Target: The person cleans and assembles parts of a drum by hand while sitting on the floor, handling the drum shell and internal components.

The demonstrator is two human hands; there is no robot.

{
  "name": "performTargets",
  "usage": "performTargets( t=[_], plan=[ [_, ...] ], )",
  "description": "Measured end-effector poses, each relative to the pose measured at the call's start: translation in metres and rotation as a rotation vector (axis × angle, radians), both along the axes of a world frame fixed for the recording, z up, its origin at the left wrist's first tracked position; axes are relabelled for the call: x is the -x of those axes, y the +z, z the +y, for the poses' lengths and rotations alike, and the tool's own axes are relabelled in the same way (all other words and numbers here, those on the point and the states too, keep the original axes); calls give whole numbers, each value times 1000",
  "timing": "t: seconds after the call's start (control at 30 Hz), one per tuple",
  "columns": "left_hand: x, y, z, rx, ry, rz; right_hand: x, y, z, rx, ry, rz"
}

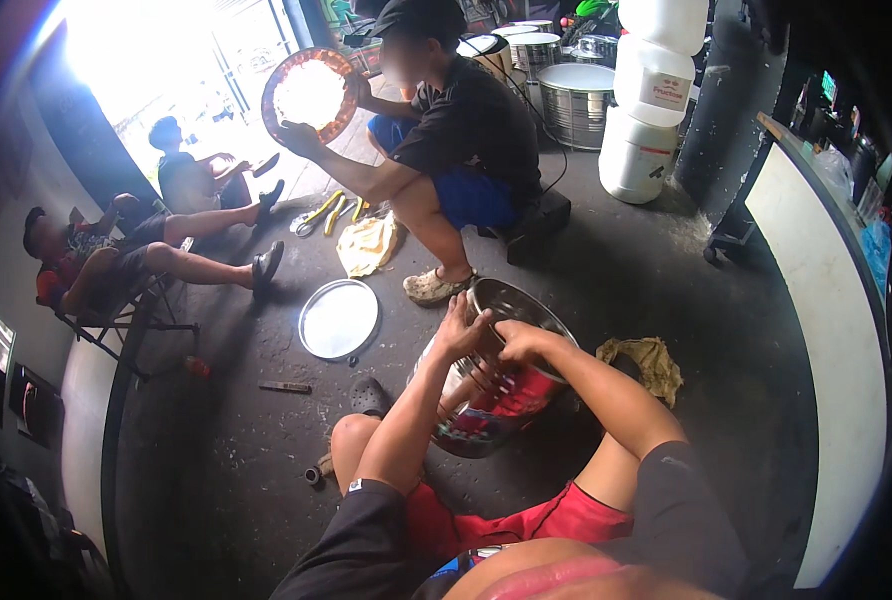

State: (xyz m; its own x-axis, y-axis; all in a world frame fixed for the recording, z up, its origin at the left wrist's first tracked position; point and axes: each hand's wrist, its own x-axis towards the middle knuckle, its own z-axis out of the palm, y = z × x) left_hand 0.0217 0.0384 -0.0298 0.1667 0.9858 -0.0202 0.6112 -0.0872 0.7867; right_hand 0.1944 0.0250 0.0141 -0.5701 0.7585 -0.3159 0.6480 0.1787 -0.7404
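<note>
A shiny metal drum shell [514, 402] stands tilted on the floor between my legs, its polished side mirroring red shorts and my arms. My left hand [460, 328] grips its rim at the left, fingers pointing up and thumb apart from them. Beside it, my right hand [522, 343] reaches over the rim with its fingers curled at the opening. Whatever those fingers hold, if anything, is hidden. Left of the drum lies a round white drumhead [338, 319] with a metal hoop.
A crouching person [456, 140] ahead holds a copper-coloured hoop [344, 116]. Yellow-handled tools [323, 208] and a crumpled cloth [368, 245] lie nearby. Another cloth [656, 368] is right of the drum. White tubs [634, 155] stand behind; a seated person [96, 255] is left.
</note>
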Motion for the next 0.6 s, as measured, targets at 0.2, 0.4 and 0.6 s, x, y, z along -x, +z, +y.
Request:
performTargets(
  t=[0.2, 0.4, 0.6],
  plan=[
    [-13, 17, -6, 96, 144, 112, -15, 3, -2, -327, -94, -244],
    [-14, 15, -8, -1, 195, 122, -26, 11, 3, -428, -96, -297],
    [-9, 24, -7, -88, 64, 194, -17, 8, -3, -434, -127, -346]
  ],
)
